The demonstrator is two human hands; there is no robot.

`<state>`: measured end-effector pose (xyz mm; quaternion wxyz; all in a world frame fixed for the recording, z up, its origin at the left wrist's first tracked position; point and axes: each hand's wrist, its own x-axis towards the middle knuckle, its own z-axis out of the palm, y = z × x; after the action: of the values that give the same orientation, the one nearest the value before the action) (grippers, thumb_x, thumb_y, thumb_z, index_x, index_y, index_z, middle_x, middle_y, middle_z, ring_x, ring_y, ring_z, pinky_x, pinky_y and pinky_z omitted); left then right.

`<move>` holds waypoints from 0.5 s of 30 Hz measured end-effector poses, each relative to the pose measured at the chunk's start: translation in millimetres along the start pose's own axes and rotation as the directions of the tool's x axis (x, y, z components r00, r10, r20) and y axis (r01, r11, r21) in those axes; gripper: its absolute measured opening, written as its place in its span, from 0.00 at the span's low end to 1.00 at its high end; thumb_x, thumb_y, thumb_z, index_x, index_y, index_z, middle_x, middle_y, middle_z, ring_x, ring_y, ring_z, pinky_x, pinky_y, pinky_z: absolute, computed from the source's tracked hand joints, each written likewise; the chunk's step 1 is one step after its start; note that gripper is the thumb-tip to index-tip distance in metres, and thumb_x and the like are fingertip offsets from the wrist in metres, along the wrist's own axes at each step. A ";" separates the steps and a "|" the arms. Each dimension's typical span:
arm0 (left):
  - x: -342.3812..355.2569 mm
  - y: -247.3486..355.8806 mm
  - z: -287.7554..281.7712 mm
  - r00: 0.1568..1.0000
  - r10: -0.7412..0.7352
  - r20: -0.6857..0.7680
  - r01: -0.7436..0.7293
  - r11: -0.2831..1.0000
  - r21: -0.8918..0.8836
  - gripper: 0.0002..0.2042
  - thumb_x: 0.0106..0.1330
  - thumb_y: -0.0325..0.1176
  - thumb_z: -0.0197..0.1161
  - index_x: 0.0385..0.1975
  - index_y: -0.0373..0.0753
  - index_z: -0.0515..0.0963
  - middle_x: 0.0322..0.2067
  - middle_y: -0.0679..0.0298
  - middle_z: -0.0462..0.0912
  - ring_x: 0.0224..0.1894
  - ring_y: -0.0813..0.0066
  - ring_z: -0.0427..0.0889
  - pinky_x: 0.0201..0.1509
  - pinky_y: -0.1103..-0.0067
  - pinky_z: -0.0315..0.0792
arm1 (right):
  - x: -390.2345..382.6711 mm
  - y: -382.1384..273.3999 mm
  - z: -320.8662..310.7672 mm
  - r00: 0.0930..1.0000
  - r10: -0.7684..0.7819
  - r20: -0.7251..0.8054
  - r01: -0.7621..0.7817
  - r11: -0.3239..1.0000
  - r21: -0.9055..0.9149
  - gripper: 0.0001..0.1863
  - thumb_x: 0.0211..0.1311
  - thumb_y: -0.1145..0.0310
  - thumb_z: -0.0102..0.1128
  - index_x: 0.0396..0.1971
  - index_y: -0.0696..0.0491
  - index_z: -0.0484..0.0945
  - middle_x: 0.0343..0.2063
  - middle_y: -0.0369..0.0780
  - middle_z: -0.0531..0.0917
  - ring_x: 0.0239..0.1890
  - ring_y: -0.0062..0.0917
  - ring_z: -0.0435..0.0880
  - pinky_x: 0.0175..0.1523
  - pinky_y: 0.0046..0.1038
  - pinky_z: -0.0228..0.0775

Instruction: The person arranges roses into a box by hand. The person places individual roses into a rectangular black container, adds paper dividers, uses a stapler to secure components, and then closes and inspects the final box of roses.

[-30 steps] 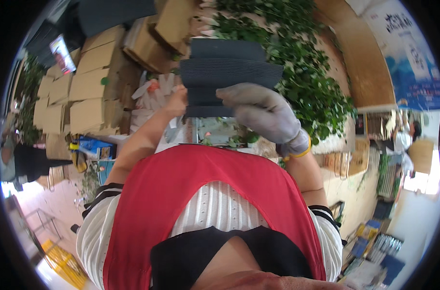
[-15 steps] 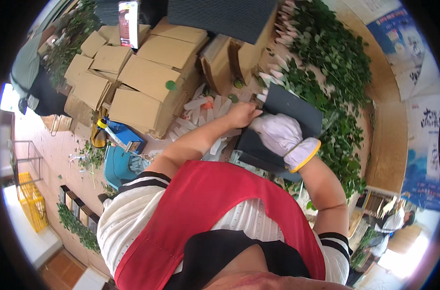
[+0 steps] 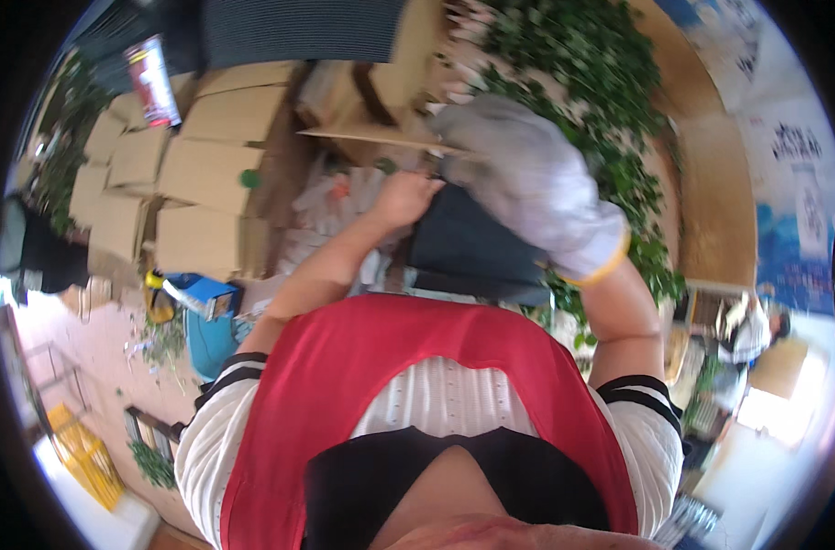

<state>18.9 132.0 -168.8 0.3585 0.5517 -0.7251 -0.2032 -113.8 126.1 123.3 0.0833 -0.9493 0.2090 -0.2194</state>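
Presently, the person's right hand (image 3: 527, 174), in a grey work glove with a yellow cuff, lies over the upper edge of a dark flat sheet (image 3: 472, 247) held upright in front of the chest. The gloved fingers (image 3: 477, 124) curl forward over that edge; whether they pinch it or merely rest on it cannot be told, as the glove hides the contact. The bare left hand (image 3: 403, 197) meets the sheet's left upper corner, its fingers bent and pressed against the dark material, thumb side hidden. The sheet sits between the two hands, its lower edge near the red apron (image 3: 436, 367) worn over a white striped top.

Just behind the hands a flat piece of brown cardboard (image 3: 371, 136) juts out edge-on, touching or nearly touching the gloved fingers. Stacked cardboard boxes (image 3: 206, 174) fill the left and upper left. A mass of green leafy stems (image 3: 601, 82) spreads across the upper right, close behind the glove. A blue box (image 3: 197, 293) lies on the floor (image 3: 96, 339) at the left, beside scattered green cuttings, and a yellow crate (image 3: 82, 454) stands lower left. Another person (image 3: 752, 330) is seated well apart at the right edge.
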 end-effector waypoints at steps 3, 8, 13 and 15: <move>11.9 31.0 -29.4 0.981 -0.115 0.153 0.114 0.993 0.015 0.23 0.68 0.44 0.52 0.21 0.29 0.79 0.25 0.44 0.79 0.31 0.43 0.79 0.38 0.58 0.72 | -95.4 12.0 -62.9 0.841 0.484 0.242 -0.541 0.745 0.390 0.20 0.51 0.78 0.56 0.48 0.60 0.75 0.45 0.45 0.81 0.48 0.30 0.81 0.51 0.28 0.73; 10.3 33.0 -39.0 0.961 -0.205 0.187 0.198 0.979 0.056 0.23 0.70 0.46 0.47 0.29 0.30 0.78 0.29 0.41 0.78 0.37 0.42 0.77 0.43 0.60 0.70 | -139.8 -20.1 -24.8 0.310 0.940 0.146 -0.183 -0.091 0.979 0.07 0.58 0.76 0.54 0.35 0.58 0.79 0.28 0.37 0.81 0.33 0.20 0.79 0.47 0.23 0.75; 17.6 32.0 -32.0 0.982 -0.139 0.131 0.133 0.990 0.049 0.21 0.69 0.44 0.50 0.27 0.31 0.79 0.28 0.41 0.78 0.34 0.40 0.77 0.41 0.59 0.70 | -195.1 -26.2 48.7 0.432 0.838 0.335 -0.201 -0.272 0.941 0.23 0.60 0.65 0.60 0.53 0.58 0.71 0.45 0.41 0.79 0.42 0.25 0.80 0.48 0.24 0.74; 11.3 25.4 -35.8 0.976 -0.160 0.145 0.148 0.985 0.087 0.20 0.69 0.43 0.50 0.28 0.31 0.79 0.28 0.41 0.78 0.34 0.40 0.77 0.42 0.60 0.70 | -145.5 -22.3 -14.6 0.416 0.654 0.631 -0.840 0.012 0.542 0.26 0.58 0.63 0.61 0.54 0.61 0.70 0.42 0.39 0.81 0.42 0.22 0.80 0.49 0.27 0.74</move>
<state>27.4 132.7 -124.3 0.2644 0.6023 -0.7125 -0.2442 -231.1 208.2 86.3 0.6339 -0.5412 0.5413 -0.1109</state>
